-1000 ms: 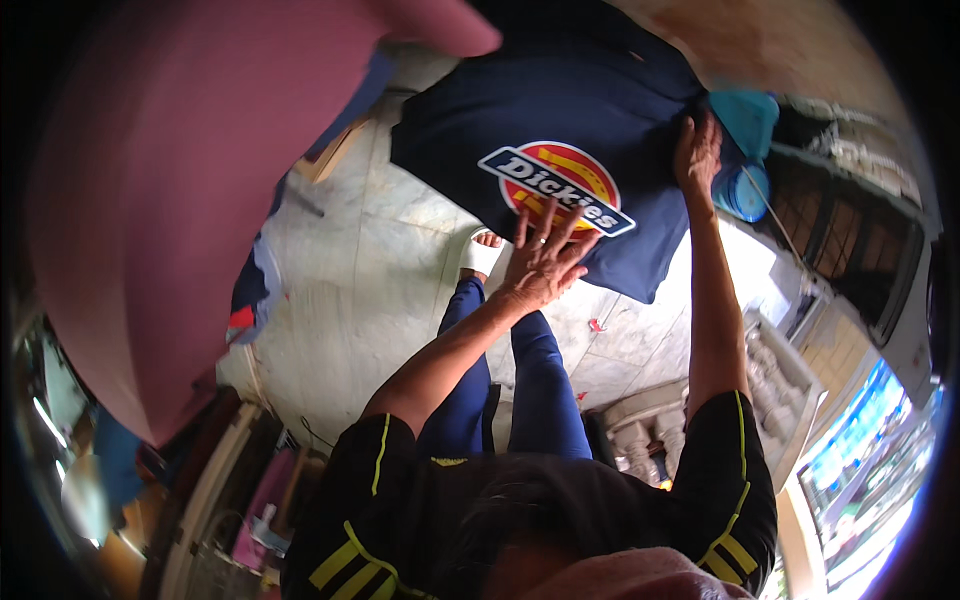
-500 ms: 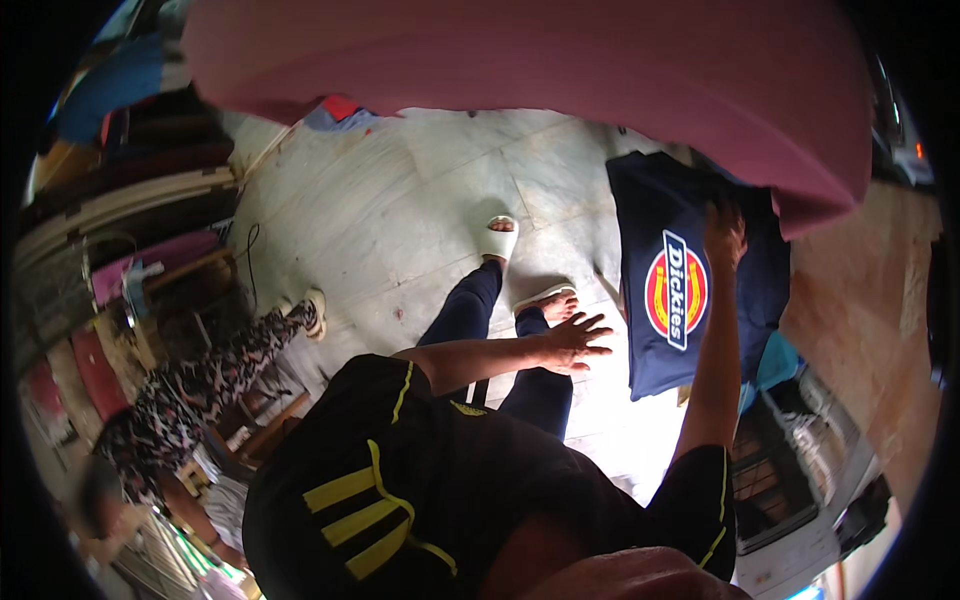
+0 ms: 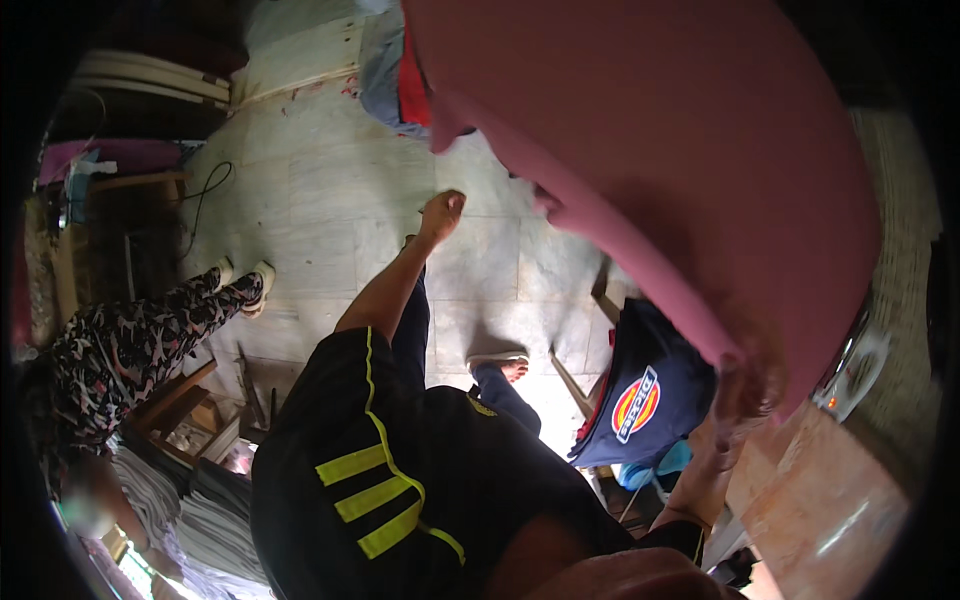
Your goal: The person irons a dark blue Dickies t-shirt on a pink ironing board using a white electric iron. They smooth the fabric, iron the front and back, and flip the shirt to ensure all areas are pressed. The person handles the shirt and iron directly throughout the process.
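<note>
A large dusky-pink cloth (image 3: 640,130) spreads over the upper right, its lower edge hanging in folds. My right hand (image 3: 745,400) is at that edge, smeared by motion; whether its fingers grip the cloth cannot be made out. Just left of this hand lies a navy cloth (image 3: 672,372) with a round red and yellow printed emblem, draped and partly covered by the pink one. My left hand (image 3: 443,215) reaches out over the pale floor, apart from the cloths. Its fingers are curled closed, and what they hold, if anything, is hidden.
A person in camouflage-patterned trousers (image 3: 150,345) is at the left, near stacked grey cloth (image 3: 215,515) and a wooden frame (image 3: 175,395). A black cable (image 3: 205,195) lies on the tiled floor (image 3: 330,190). Grey and red fabric (image 3: 385,85) hangs at the top. A brownish smooth surface (image 3: 820,480) is lower right.
My right hand has left the navy cloth's emblem side for the pink cloth's edge. My left hand has swung forward and left, its spread fingers now curled. The view has turned.
</note>
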`<action>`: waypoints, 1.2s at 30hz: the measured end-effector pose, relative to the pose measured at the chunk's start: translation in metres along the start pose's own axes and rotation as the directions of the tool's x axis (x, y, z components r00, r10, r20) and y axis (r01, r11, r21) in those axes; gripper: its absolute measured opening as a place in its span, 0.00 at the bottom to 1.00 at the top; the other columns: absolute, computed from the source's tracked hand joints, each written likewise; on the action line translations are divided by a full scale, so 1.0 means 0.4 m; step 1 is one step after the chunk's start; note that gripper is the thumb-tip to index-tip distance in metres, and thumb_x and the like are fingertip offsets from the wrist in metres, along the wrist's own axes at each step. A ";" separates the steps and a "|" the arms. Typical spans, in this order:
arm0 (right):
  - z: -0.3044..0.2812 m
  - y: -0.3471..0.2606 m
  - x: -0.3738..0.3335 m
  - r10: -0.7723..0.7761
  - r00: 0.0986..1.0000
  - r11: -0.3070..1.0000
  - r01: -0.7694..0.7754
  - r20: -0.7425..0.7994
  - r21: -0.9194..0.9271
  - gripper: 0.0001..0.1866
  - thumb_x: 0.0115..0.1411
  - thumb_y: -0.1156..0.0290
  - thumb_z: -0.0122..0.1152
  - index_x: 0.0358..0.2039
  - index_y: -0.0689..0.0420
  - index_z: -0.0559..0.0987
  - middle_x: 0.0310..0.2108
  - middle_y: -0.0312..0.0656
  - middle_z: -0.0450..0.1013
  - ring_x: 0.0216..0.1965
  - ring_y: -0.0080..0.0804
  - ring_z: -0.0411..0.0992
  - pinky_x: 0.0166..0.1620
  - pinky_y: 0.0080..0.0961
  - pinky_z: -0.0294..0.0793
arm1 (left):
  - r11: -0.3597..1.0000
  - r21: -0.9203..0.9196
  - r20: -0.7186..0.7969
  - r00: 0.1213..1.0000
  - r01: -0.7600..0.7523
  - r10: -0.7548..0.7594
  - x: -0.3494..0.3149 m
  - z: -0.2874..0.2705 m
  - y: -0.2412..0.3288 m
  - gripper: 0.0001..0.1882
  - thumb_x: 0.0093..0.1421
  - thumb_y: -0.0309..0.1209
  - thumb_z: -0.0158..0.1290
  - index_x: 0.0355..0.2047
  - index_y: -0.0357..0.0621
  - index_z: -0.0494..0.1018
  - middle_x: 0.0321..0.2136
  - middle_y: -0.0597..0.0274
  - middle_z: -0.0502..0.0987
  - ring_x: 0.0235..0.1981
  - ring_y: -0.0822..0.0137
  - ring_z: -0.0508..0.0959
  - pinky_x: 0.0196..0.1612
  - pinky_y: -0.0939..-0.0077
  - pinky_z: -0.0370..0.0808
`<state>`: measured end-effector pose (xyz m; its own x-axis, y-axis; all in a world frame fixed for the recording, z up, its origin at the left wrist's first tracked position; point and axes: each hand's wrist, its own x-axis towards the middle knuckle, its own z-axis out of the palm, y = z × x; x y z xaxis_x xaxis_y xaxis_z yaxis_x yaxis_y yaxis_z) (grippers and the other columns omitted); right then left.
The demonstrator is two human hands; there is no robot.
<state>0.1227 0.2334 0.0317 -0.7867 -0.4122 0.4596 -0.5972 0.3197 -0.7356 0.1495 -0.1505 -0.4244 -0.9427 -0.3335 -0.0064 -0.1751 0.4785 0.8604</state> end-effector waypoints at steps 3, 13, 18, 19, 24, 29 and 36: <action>0.080 0.042 0.189 0.139 0.990 0.811 -0.111 0.006 -0.575 0.20 0.65 0.70 0.59 0.55 0.64 0.75 0.55 0.56 0.72 0.55 0.51 0.72 0.57 0.39 0.71 | 0.988 -0.057 -0.137 0.979 0.142 -0.149 0.218 -0.074 -0.009 0.08 0.62 0.33 0.57 0.36 0.41 0.79 0.28 0.56 0.81 0.26 0.64 0.80 0.34 0.71 0.76; 0.272 0.139 0.297 0.373 0.925 0.510 -0.270 -0.073 -0.817 0.36 0.70 0.48 0.39 0.64 0.66 0.64 0.67 0.60 0.55 0.68 0.57 0.54 0.68 0.51 0.54 | 0.935 -0.355 -0.438 0.887 -0.019 -0.148 0.696 -0.063 -0.162 0.13 0.61 0.29 0.55 0.44 0.38 0.77 0.35 0.46 0.80 0.31 0.54 0.82 0.35 0.64 0.77; 0.268 0.156 0.277 0.421 0.903 0.548 -0.332 -0.090 -0.768 0.37 0.69 0.47 0.38 0.65 0.67 0.59 0.68 0.60 0.51 0.69 0.55 0.53 0.69 0.52 0.52 | 0.975 -0.165 -0.365 0.910 0.147 -0.199 0.765 0.012 -0.222 0.20 0.59 0.38 0.55 0.46 0.36 0.75 0.36 0.39 0.79 0.35 0.41 0.81 0.40 0.52 0.76; 0.269 0.159 0.280 0.430 0.899 0.541 -0.332 -0.085 -0.772 0.38 0.69 0.46 0.38 0.66 0.67 0.59 0.68 0.60 0.51 0.69 0.55 0.53 0.69 0.52 0.51 | 0.956 -0.193 -0.298 0.915 0.223 -0.273 0.766 0.018 -0.220 0.21 0.58 0.40 0.55 0.46 0.36 0.75 0.36 0.38 0.79 0.36 0.38 0.80 0.41 0.50 0.76; 0.277 0.175 0.292 0.414 0.907 0.610 -0.335 -0.072 -0.718 0.36 0.68 0.49 0.37 0.66 0.66 0.59 0.68 0.60 0.51 0.70 0.57 0.50 0.70 0.54 0.50 | 0.890 -0.170 -0.099 0.892 0.422 -0.442 0.746 0.051 -0.180 0.20 0.59 0.43 0.54 0.37 0.36 0.73 0.32 0.37 0.79 0.37 0.37 0.80 0.40 0.48 0.75; 0.266 0.166 0.293 0.437 0.897 0.552 -0.321 -0.061 -0.770 0.36 0.68 0.48 0.37 0.66 0.64 0.59 0.67 0.60 0.52 0.70 0.56 0.49 0.69 0.54 0.50 | 0.881 -0.163 -0.116 0.878 0.443 -0.464 0.728 0.014 -0.129 0.18 0.59 0.45 0.54 0.34 0.40 0.75 0.29 0.44 0.80 0.34 0.40 0.80 0.36 0.48 0.74; 0.256 0.164 0.278 0.423 0.905 0.515 -0.283 -0.048 -0.809 0.37 0.69 0.46 0.36 0.65 0.66 0.60 0.67 0.60 0.52 0.68 0.57 0.53 0.68 0.54 0.52 | 0.901 -0.433 -0.287 0.950 -0.010 -0.128 0.697 0.097 -0.107 0.23 0.62 0.51 0.54 0.41 0.42 0.76 0.29 0.55 0.81 0.35 0.50 0.81 0.41 0.53 0.75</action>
<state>0.0121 0.1211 -0.0163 -0.9718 -0.1973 0.1287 -0.2113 0.9717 -0.1059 -0.1170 -0.2325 -0.4829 -0.7915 -0.6105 0.0302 -0.0257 0.0827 0.9962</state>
